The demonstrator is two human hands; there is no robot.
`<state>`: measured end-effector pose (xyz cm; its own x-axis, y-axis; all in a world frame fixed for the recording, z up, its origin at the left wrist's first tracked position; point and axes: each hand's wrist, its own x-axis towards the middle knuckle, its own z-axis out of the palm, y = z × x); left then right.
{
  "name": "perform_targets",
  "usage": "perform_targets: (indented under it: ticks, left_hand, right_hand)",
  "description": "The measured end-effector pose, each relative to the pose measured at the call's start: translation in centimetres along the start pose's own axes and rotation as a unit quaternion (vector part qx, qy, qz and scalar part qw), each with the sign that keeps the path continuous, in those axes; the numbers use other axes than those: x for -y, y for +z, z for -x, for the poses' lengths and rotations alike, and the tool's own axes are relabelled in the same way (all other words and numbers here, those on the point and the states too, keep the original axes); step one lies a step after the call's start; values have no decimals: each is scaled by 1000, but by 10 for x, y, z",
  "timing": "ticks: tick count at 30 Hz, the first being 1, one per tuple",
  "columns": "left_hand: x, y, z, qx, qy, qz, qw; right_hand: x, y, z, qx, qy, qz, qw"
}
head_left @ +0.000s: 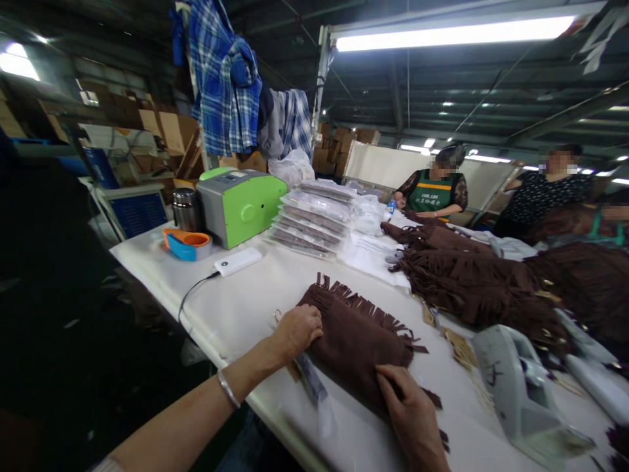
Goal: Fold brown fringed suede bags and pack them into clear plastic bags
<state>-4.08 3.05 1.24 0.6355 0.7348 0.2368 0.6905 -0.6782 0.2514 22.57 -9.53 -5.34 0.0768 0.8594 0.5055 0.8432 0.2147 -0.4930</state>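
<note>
A folded dark brown fringed cloth piece lies on the white table in front of me, its fringe spread along the far edge. My left hand has its fingers curled over the left end of the cloth. At the lower right side, my right hand pinches the cloth's near edge between thumb and fingers. Under my left wrist, a clear plastic strip or bag sticks out at the table's front edge.
A green and grey machine, a steel flask, a tape ring and a white power bank stand left. Bagged packs are stacked behind. Brown fringed pieces and a grey tape dispenser lie right. Co-workers stand beyond.
</note>
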Motion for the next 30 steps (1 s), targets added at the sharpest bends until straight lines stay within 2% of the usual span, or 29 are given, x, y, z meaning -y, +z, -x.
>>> perform_targets:
  ticks: [2,4,5,7,10,14,17,20,23,25,28,30]
  left_hand:
    - [4,-2,14,-60,-29,16,998]
    - [16,-2,36,-136,-112,25,984]
    - [24,-1,48,-155,-163,25,974]
    - [35,5,68,-135,-233,17,963]
    - [34,15,80,-77,-254,6,964]
    - [11,23,62,-76,-282,10,956]
    - [0,27,48,-81,-296,20,951]
    - [5,30,44,-81,-265,45,960]
    - [22,19,50,-75,-208,89,971]
    - [38,3,58,-33,-172,90,981]
    - [62,-24,70,56,-86,27,994]
    - [72,-39,72,93,-35,1,995]
  right_hand:
    - [9,-4,0,-12,-3,14,1000]
    - [20,-5,0,-15,-20,34,999]
    - [27,-3,0,-5,-42,46,998]
    - [39,3,-3,29,-102,78,991]
    - [49,18,-9,62,-176,138,973]
    - [47,33,-16,45,-204,177,962]
    - [41,33,-19,26,-228,173,958]
    - [33,25,-23,17,-242,167,956]
    - [21,14,-26,21,-257,163,952]
    - [13,9,-25,30,-262,160,951]
    - [5,9,-20,40,-261,156,952]
    - [4,11,-16,38,-250,152,955]
